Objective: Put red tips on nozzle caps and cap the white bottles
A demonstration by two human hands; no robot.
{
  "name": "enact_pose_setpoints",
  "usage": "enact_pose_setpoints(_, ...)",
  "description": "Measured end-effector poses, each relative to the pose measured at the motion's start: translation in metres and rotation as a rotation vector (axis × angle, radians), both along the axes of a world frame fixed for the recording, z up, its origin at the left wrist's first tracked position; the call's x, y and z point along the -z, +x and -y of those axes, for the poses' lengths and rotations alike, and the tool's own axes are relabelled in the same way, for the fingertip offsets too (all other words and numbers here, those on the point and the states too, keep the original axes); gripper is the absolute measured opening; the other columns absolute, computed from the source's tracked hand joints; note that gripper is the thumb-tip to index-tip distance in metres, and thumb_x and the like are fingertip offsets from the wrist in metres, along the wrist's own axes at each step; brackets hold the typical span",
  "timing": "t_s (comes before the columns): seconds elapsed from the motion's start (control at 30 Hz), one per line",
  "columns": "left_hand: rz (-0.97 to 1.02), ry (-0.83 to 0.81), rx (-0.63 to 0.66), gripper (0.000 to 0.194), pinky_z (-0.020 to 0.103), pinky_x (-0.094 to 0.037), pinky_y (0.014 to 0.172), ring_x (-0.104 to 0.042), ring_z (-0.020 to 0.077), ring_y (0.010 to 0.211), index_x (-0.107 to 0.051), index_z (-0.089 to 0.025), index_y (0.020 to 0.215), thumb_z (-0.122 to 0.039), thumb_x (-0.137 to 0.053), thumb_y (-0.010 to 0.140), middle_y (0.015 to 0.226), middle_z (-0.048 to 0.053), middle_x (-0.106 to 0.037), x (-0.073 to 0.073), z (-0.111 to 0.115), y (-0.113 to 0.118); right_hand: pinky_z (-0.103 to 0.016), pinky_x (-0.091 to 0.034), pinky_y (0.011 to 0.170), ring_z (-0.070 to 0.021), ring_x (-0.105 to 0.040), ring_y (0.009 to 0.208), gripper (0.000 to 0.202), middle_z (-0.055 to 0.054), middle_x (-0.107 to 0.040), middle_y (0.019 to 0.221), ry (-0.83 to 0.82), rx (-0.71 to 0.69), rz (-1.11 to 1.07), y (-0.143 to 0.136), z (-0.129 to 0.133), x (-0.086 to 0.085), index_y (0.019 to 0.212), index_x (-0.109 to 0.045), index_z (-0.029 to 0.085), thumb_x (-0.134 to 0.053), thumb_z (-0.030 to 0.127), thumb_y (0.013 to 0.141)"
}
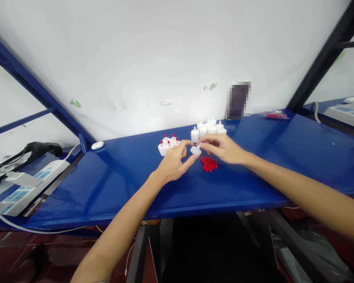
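Observation:
A small white plastic squeeze bottle (195, 150) is tilted over between my hands, its narrow nozzle pointing up to the right. My left hand (175, 161) grips its body between thumb and fingers. At the nozzle end, the thumb and fingertips of my right hand (221, 148) pinch together; whether a cap is between them is hidden. Just below lies a pile of small red caps (209, 163). Left of my left hand stand several white bottles with red tips (164, 147), partly covered by that hand. Behind my right hand is a group of uncapped white bottles (205, 129).
The blue table (120, 177) runs along a white wall. A dark blurred rectangle (237, 100) leans on the wall, with a clear bag holding something red (274, 114) to its right. A white rounded case (97, 145) and a power strip (32, 188) with cables lie left.

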State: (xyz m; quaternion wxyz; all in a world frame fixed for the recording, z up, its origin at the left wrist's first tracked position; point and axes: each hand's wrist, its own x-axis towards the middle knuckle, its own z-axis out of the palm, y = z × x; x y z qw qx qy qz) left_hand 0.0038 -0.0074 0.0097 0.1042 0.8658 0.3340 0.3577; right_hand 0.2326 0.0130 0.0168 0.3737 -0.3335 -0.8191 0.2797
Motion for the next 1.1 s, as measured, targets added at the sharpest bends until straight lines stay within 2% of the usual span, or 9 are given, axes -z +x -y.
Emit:
enact_pose_setpoints(0.13, -0.029, -0.184, 0.100, 0.042, 0.024, -0.025, 0.054, -0.032, 0.0087, 0.047, -0.050, -0.014, 0.123, -0.046, -0.054, 0.097, 0.055, -0.012, -0.031, 0.006, 0.005, 0.007, -0.024, -0.036, 0.051, -0.0099, -0.046, 0.052, 0.030, 0.004, -0.052, 0.058, -0.132, -0.143, -0.119, -0.007, 0.006, -0.001, 0.093, -0.070, 0.015, -0.060, 0.043, 0.092)
enact_pose_setpoints(0.3, 0.008, -0.302, 0.136, 0.036, 0.024, -0.023, 0.050, -0.029, 0.0080, 0.044, -0.054, -0.014, 0.114, -0.046, -0.051, 0.098, 0.050, -0.012, -0.031, 0.008, 0.003, 0.004, -0.025, -0.036, 0.052, -0.0100, -0.044, 0.052, 0.029, 0.005, -0.050, 0.057, -0.145, -0.147, -0.089, -0.004, 0.004, -0.001, 0.097, -0.071, 0.016, -0.060, 0.043, 0.092)
enact_pose_setpoints(0.43, 0.007, -0.239, 0.121, 0.028, 0.024, -0.026, 0.052, -0.034, 0.0081, 0.046, -0.054, -0.016, 0.101, -0.044, -0.050, 0.097, 0.055, -0.009, -0.038, 0.009, 0.000, 0.000, -0.027, -0.038, 0.057, -0.0118, -0.049, 0.056, 0.023, 0.003, -0.057, 0.062, -0.051, -0.064, 0.139, 0.003, -0.005, 0.000, 0.100, -0.071, 0.016, -0.058, 0.032, 0.090)
enact_pose_setpoints(0.57, -0.067, -0.100, 0.095, 0.023, 0.026, -0.033, 0.059, -0.046, 0.0115, 0.057, -0.054, -0.017, 0.093, -0.040, -0.051, 0.095, 0.067, -0.003, -0.053, 0.008, 0.000, -0.001, -0.028, -0.041, 0.064, -0.0150, -0.058, 0.066, 0.021, -0.003, -0.069, 0.078, 0.016, -0.079, 0.414, 0.008, -0.014, 0.005, 0.095, -0.073, 0.016, -0.056, 0.025, 0.087)
enact_pose_setpoints(0.67, -0.105, -0.066, 0.093, 0.022, 0.027, -0.035, 0.061, -0.049, 0.0137, 0.060, -0.055, -0.018, 0.092, -0.039, -0.051, 0.094, 0.068, -0.002, -0.055, 0.008, 0.001, 0.002, -0.029, -0.041, 0.065, -0.0154, -0.058, 0.066, 0.024, -0.004, -0.069, 0.078, 0.010, -0.074, 0.423, 0.008, -0.018, 0.010, 0.093, -0.073, 0.015, -0.054, 0.028, 0.089)
enact_pose_setpoints(0.93, -0.128, -0.117, 0.059, 0.023, 0.027, -0.035, 0.061, -0.049, 0.0140, 0.061, -0.055, -0.017, 0.090, -0.039, -0.049, 0.096, 0.069, -0.001, -0.056, 0.009, 0.000, 0.005, -0.029, -0.040, 0.063, -0.0155, -0.055, 0.064, 0.025, -0.003, -0.065, 0.072, -0.029, -0.049, 0.394, 0.006, -0.027, 0.021, 0.087, -0.071, 0.015, -0.054, 0.033, 0.089)
enact_pose_setpoints(1.1, -0.159, -0.158, 0.065, 0.025, 0.027, -0.033, 0.060, -0.048, 0.0134, 0.059, -0.055, -0.017, 0.088, -0.039, -0.049, 0.096, 0.066, -0.002, -0.055, 0.010, 0.001, 0.008, -0.030, -0.041, 0.065, -0.0177, -0.059, 0.068, 0.023, -0.005, -0.069, 0.077, -0.013, 0.073, 0.437, 0.007, -0.032, 0.024, 0.089, -0.070, 0.015, -0.051, 0.028, 0.090)
